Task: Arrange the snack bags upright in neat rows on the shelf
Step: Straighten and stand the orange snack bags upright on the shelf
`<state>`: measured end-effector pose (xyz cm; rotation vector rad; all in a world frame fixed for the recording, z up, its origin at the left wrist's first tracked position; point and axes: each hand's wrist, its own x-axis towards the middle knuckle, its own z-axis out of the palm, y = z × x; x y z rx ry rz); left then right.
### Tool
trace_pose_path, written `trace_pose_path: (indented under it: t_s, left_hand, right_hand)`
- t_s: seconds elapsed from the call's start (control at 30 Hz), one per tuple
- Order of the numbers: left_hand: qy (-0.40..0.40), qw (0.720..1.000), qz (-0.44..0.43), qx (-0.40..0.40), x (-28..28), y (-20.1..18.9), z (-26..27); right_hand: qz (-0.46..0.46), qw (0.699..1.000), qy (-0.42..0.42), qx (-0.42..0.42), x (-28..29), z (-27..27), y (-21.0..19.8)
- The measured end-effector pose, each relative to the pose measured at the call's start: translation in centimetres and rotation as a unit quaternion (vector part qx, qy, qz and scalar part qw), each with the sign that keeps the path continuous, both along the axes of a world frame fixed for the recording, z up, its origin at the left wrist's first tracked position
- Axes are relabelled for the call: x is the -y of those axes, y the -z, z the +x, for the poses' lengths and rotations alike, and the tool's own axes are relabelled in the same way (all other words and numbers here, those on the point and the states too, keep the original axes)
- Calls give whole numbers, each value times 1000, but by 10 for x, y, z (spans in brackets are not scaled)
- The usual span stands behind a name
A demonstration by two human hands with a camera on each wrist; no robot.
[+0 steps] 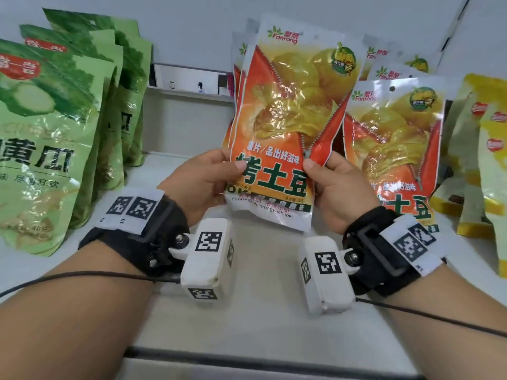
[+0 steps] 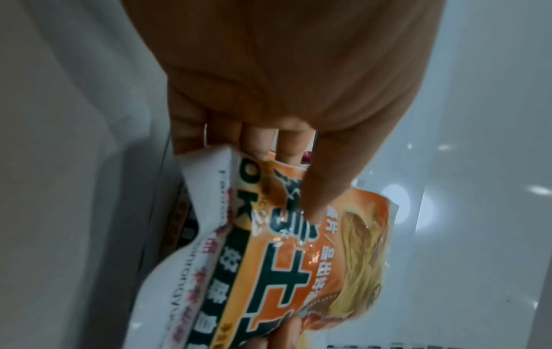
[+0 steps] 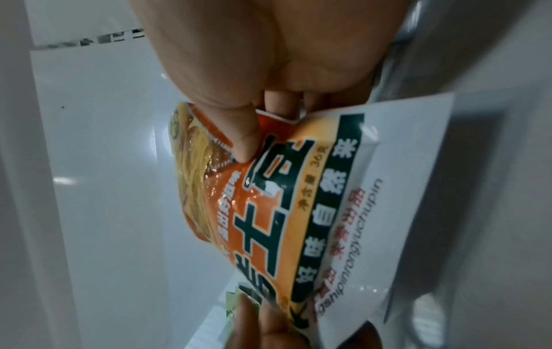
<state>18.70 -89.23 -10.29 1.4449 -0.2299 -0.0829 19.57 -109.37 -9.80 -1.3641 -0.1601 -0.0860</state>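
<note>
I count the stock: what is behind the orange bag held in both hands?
Behind the held orange bag, edges of two more orange bags show; their fronts and anything further back are covered.

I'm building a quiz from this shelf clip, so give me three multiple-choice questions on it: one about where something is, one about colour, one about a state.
1. Where do the green bags stand?
A. left end of the shelf
B. right end
C. below the shelf

2. What colour is the lower front of the held bag?
A. blue
B. orange
C. purple

3. How is that bag held?
A. by the left hand alone
B. by the right hand alone
C. by both hands

Answers:
1. A, the head view shows them in a row at the left, with yellow bags at the right.
2. B, orange surrounds the dark lettering.
3. C, a thumb presses the front on each side, with fingers behind.
</note>
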Motion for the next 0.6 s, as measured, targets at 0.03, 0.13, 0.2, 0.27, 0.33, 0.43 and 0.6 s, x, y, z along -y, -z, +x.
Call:
trace_pose_path:
  t_s: [0.03, 0.13, 0.2, 0.27, 0.33, 0.43, 0.6]
  left_hand:
    - [9, 1000, 24, -4, 1, 1, 0]
    - [0, 999, 41, 6, 3, 3, -2]
    - [-1, 1000, 19, 18, 3, 3, -3]
    - [-8, 1000, 13, 26, 1, 2, -2]
    - [-12, 999, 10, 33, 1, 3, -3]
    - [-13, 999, -29, 24, 4, 3, -5]
    - [-64, 996, 20, 58, 5, 6, -1]
  right_hand:
    - [5, 1000, 5, 7, 1, 0, 0]
    - [16, 1000, 8, 17, 1, -3, 0]
    - [12, 1000, -17, 7, 0, -6, 0]
    - [-30, 998, -48, -10, -2, -8, 1]
    - [-70, 996, -58, -21, -3, -10, 3]
    - [-75, 996, -56, 1, -2, -12, 1]
    - [-78, 995, -50, 41, -1, -13, 0]
